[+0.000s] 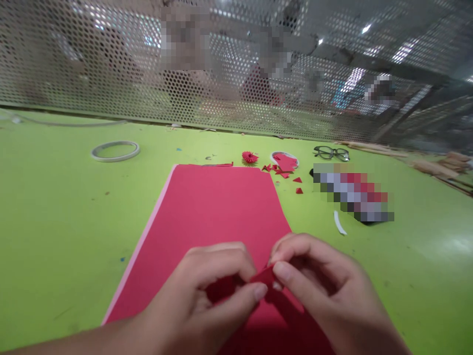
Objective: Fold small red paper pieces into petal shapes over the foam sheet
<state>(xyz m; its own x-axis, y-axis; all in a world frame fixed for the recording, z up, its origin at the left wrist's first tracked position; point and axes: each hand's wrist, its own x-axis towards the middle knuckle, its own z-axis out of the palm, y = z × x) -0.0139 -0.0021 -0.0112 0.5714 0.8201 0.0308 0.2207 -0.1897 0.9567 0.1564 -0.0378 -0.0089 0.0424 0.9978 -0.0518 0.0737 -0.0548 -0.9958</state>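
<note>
Between the fingertips of both hands is a small folded red paper piece (pixel 265 277). My left hand (pixel 218 286) pinches its left end with thumb and finger. On its right end, my right hand (pixel 314 281) is closed in a pinch, the thumb on top. Under the hands lies a large red sheet (pixel 218 212) with a pale pink edge along its left side. Beyond the sheet stands a red pleated paper piece (pixel 250 157). Small red folded triangles (pixel 297 191) are scattered to the right of it.
On the green table (pixel 66 222) are a white tape ring (pixel 115 151) at the left, a second ring (pixel 272 157) with red pieces, eyeglasses (pixel 331 153), a blurred-out dark-edged object (pixel 353 195) and a white strip (pixel 339 223). A perforated metal screen (pixel 221 98) runs behind; people show through it.
</note>
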